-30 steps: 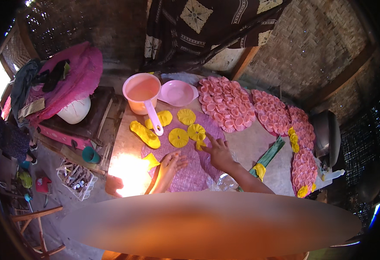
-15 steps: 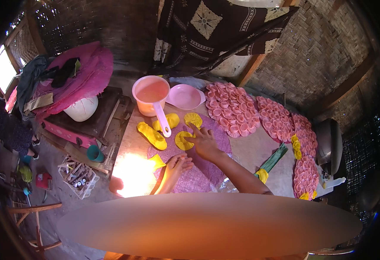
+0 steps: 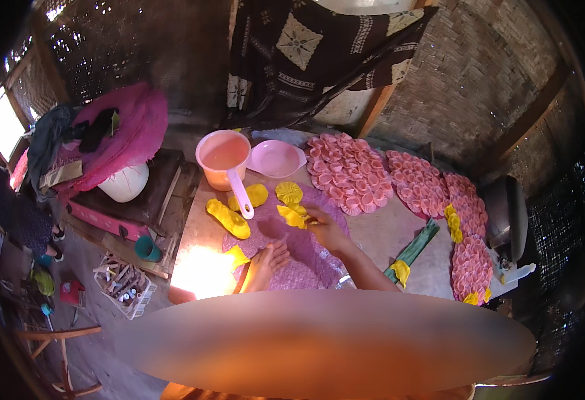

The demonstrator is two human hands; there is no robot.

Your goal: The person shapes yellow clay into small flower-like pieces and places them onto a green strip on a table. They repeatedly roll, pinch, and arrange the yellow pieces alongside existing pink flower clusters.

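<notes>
My right hand [image 3: 324, 228] pinches the right edge of a thin yellow dough disc [image 3: 292, 216], which is lifted and folding over the purple mat [image 3: 306, 267]. Just beyond it lies a second yellow disc [image 3: 289, 193] with radiating ridges, flat on the mat. Lower left, my left hand [image 3: 270, 263] rests with palm up and fingers stretched, holding nothing. Two thick yellow dough lumps [image 3: 228, 219] lie to the left, one partly under the dipper's handle. A flat yellow scrap [image 3: 238, 255] sits beside my left wrist.
A pink long-handled dipper [image 3: 223, 157] and a shallow pink bowl [image 3: 277, 159] stand at the back. Heaps of pink cup-shaped pieces [image 3: 350, 175] cover the far right. A green leaf bundle [image 3: 414, 250] lies at right. A crate [image 3: 122, 287] is on the floor, left.
My right hand has gone from pressing the nearer disc with its fingers to gripping its edge and lifting it off the mat. My left hand's fingers have spread open.
</notes>
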